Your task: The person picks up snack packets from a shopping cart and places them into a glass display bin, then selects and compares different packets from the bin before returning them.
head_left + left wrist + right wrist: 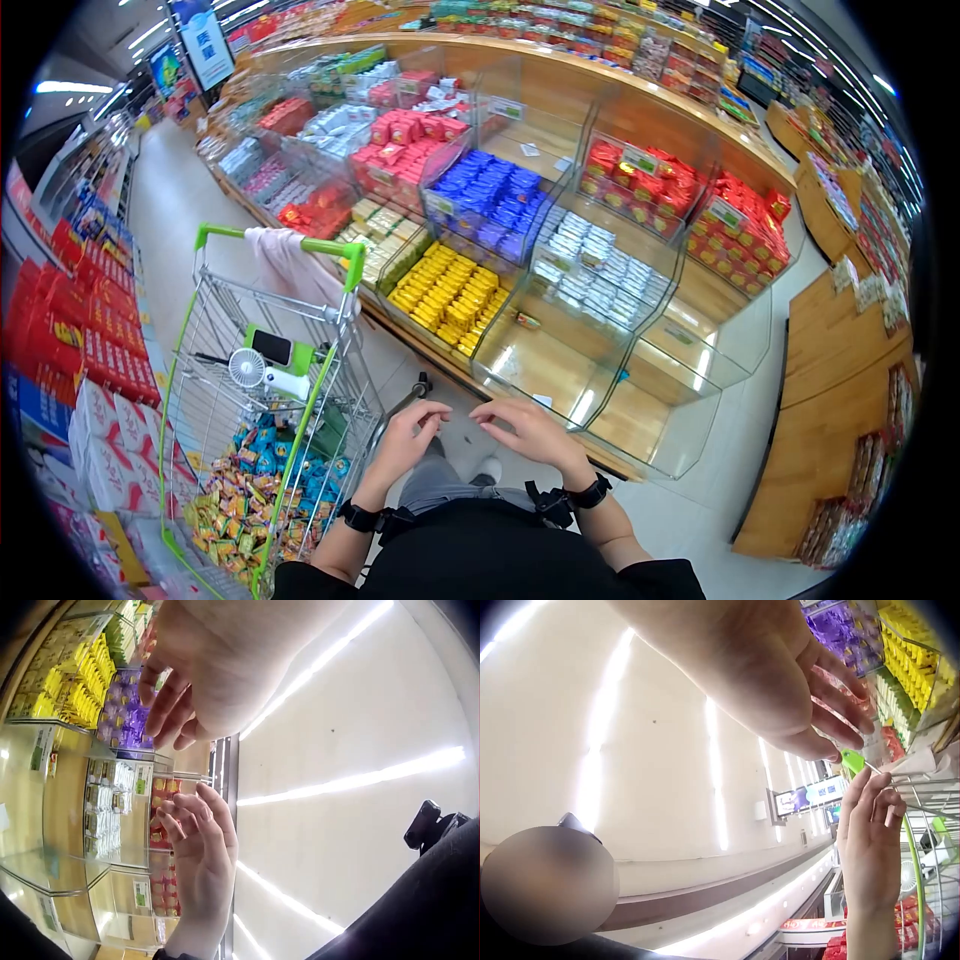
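Observation:
In the head view the left hand [408,438] and the right hand [527,430] hover in front of the body, a short gap between them, fingers loosely bent and holding nothing. The left wrist view shows the left hand [214,671] at the top and the right hand [204,859] below it, apart. In the right wrist view the right hand [780,682] is large and near, the left hand [871,844] lower down. Beyond them stand clear bins with yellow packets [450,298], blue packets [488,203] and white packets [590,260].
A green-trimmed shopping cart [296,455] stands at the left with a pink cloth [290,262], a white fan [247,368], a phone [272,347] and wrapped packets [240,505]. Red packages [50,320] line the far left. A wooden display [835,400] stands at the right.

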A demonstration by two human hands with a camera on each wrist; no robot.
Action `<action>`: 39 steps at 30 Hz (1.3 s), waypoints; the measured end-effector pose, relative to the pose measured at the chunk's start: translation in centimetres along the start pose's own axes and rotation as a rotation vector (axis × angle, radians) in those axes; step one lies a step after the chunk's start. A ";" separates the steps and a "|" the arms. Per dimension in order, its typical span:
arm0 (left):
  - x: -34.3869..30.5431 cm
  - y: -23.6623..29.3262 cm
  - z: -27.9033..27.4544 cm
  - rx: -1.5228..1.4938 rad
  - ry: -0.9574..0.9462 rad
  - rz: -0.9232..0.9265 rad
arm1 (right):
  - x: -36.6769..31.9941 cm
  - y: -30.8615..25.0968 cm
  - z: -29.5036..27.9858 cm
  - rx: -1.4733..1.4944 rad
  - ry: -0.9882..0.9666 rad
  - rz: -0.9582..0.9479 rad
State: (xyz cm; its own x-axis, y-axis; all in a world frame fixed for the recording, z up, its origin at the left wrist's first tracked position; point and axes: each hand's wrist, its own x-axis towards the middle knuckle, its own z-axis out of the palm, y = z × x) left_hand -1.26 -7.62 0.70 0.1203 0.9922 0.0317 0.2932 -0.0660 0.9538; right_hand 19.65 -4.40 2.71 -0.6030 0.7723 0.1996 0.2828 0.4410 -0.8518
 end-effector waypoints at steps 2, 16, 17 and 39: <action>-0.6 0.1 -0.8 0.009 0.022 -0.015 | 0.8 -0.2 0.5 -0.006 -0.030 -0.030; -5.3 -1.4 -8.8 0.020 0.337 -0.092 | 8.7 -2.7 7.5 0.038 -0.303 -0.210; -5.6 -1.9 -9.5 0.013 0.353 -0.084 | 9.5 -3.1 8.2 0.055 -0.324 -0.218; -17.7 -11.6 -24.4 -0.134 0.848 -0.362 | 20.2 -8.5 27.9 0.289 -1.026 -0.205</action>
State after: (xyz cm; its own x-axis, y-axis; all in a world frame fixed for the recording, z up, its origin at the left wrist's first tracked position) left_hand -29.97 -21.84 -3.65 -0.7054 0.6991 -0.1169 0.0591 0.2223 0.9732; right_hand -15.81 -5.30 0.46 -0.9930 -0.1133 -0.0342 -0.0002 0.2902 -0.9570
